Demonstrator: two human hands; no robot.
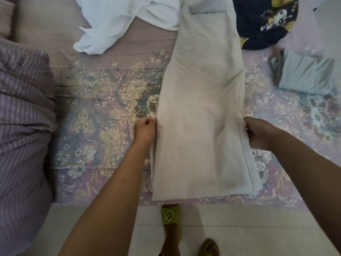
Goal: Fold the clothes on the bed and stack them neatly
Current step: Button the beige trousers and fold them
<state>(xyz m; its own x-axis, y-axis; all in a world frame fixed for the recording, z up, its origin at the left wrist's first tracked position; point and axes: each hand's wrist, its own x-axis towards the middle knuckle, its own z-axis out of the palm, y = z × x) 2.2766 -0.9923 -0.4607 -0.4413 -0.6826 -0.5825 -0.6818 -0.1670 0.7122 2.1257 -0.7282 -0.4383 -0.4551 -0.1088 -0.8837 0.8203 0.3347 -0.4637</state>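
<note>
Beige trousers (201, 111) between hands, left hand (144, 131), right hand (258, 132) pinching edges.

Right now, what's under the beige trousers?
The floral bedsheet shows around the beige trousers; their far end overlaps the white garment. Anything else beneath is covered.
</note>
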